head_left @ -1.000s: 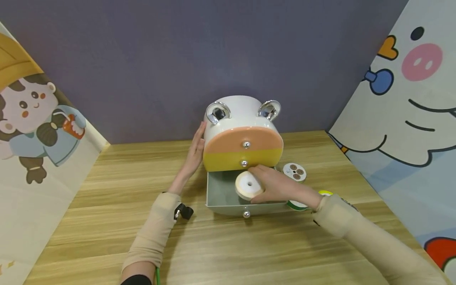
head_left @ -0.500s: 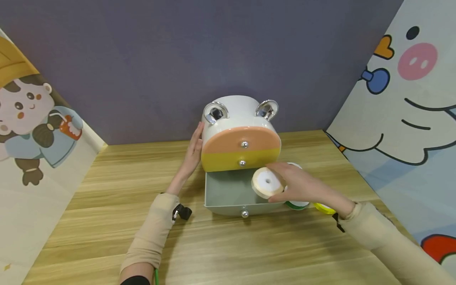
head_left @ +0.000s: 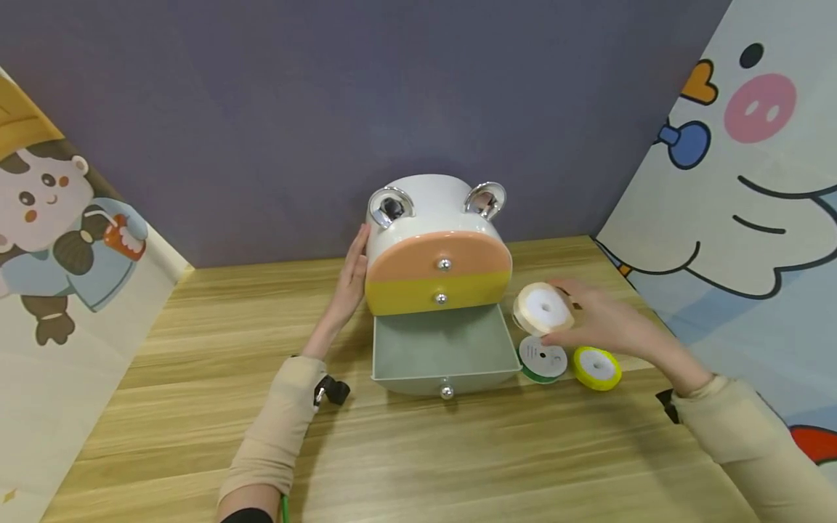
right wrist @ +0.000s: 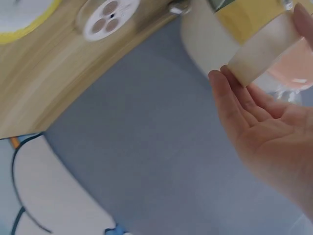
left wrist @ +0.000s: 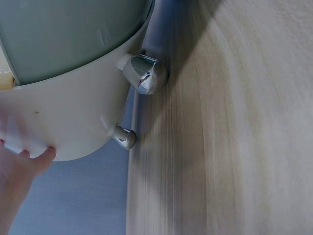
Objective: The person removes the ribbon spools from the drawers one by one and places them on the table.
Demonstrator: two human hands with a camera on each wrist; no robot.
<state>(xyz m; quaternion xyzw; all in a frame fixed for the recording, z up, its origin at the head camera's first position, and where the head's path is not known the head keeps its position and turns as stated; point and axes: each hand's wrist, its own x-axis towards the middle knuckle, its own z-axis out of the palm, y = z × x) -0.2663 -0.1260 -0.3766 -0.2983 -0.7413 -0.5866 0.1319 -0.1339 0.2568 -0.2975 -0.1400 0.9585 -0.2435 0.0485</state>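
My right hand (head_left: 598,317) holds a spool of cream ribbon (head_left: 544,308) by its edge, to the right of the animal-shaped drawer cabinet (head_left: 434,200). The right wrist view shows the fingers against the ribbon's rim (right wrist: 264,49). The palm-side of my left hand (head_left: 349,287) rests on the cabinet's left side, fingers straight. The cabinet's grey-green bottom drawer (head_left: 445,341) is pulled out, with nothing in it. Right of the drawer lie a green ribbon spool (head_left: 543,359) and a yellow ribbon spool (head_left: 598,367).
A white spool (right wrist: 111,18) with brown circles lies on the table in the right wrist view; the held spool hides it in the head view. The orange drawer (head_left: 418,256) and yellow drawer (head_left: 405,294) are closed. A dark wall (head_left: 294,131) stands behind.
My right hand has carried the cream ribbon spool from over the open drawer to the right, past its side. The left hand keeps its place on the cabinet.
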